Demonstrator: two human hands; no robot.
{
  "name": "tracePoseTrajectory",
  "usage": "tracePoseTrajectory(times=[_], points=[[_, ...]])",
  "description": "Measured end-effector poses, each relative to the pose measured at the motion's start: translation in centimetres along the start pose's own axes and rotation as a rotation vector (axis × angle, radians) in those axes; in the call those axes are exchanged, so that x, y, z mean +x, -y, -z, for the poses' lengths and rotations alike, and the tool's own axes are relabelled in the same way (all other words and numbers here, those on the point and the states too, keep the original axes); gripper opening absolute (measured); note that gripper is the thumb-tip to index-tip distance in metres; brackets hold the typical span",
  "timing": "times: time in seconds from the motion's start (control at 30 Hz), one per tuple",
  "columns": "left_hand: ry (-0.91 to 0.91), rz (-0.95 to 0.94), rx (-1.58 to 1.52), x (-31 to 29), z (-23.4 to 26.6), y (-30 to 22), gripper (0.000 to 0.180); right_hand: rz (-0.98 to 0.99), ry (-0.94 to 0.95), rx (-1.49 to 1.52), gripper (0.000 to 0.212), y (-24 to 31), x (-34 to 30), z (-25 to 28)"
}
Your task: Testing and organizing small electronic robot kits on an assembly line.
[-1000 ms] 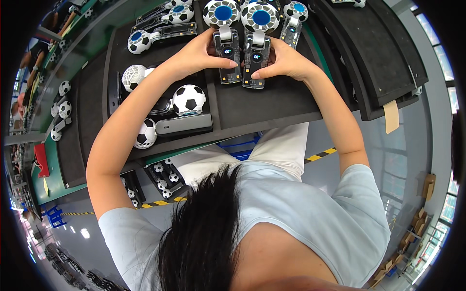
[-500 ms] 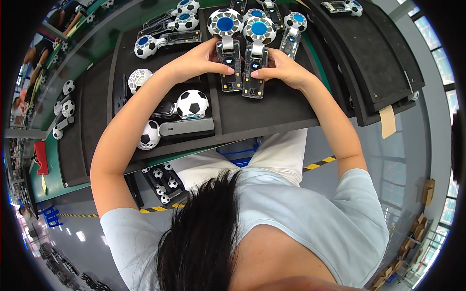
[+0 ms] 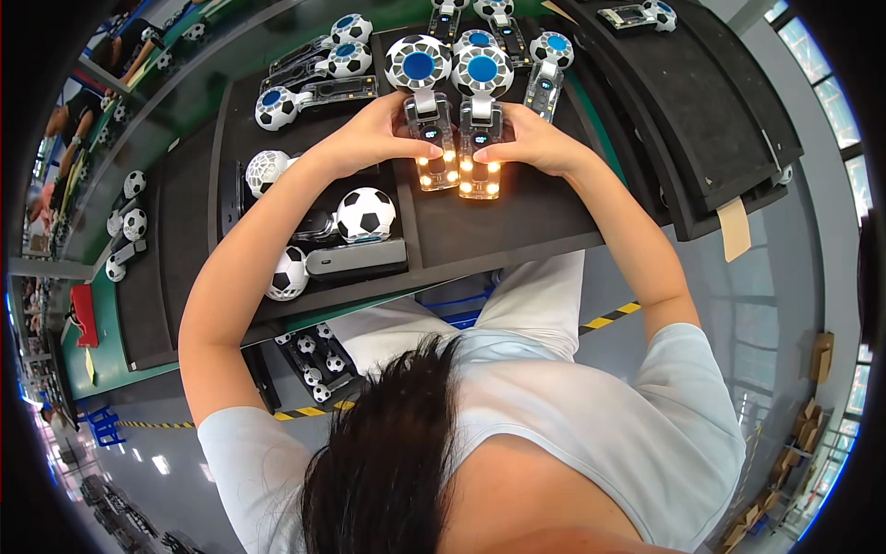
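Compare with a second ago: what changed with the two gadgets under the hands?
Rows of orange lights came on along both clear gadgets, which were dark earlier. Left hand and right hand stay pressed against their sides. The soccer-ball toys on the black tray kept their places.

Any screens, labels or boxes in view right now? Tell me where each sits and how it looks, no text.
Small screen: on the clear device under the left hand, dark rectangle, faint glow.
Small screen: on the twin device by the right hand, the same.
Tan tag: hanging off the right foam tray's edge, plain rectangle.
Cardboard boxes: floor, far right, brown.
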State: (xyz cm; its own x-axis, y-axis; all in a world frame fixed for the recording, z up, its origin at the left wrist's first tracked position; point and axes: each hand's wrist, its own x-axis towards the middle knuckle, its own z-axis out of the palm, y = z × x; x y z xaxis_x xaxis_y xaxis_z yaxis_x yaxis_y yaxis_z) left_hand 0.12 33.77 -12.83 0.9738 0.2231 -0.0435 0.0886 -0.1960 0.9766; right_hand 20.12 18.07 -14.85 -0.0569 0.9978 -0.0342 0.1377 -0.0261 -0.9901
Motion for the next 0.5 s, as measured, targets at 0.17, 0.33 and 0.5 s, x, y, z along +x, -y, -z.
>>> tracePoseTrajectory(times=[0.17, 0.33, 0.5], points=[[-0.009, -0.022, 0.005, 0.05, -0.02, 0.03, 0.074, 0.025, -0.019, -0.023, 0.069, -0.27, 0.09, -0.10], [-0.015, 0.006, -0.026, 0.00, 0.14, 0.35, 0.074, 0.037, 0.011, 0.007, 0.068, -0.29, 0.11, -0.13], [-0.024, 0.004, -0.001, -0.12, -0.02, -0.01, 0.072, 0.017, 0.010, -0.010, 0.067, -0.46, 0.16, 0.04]])
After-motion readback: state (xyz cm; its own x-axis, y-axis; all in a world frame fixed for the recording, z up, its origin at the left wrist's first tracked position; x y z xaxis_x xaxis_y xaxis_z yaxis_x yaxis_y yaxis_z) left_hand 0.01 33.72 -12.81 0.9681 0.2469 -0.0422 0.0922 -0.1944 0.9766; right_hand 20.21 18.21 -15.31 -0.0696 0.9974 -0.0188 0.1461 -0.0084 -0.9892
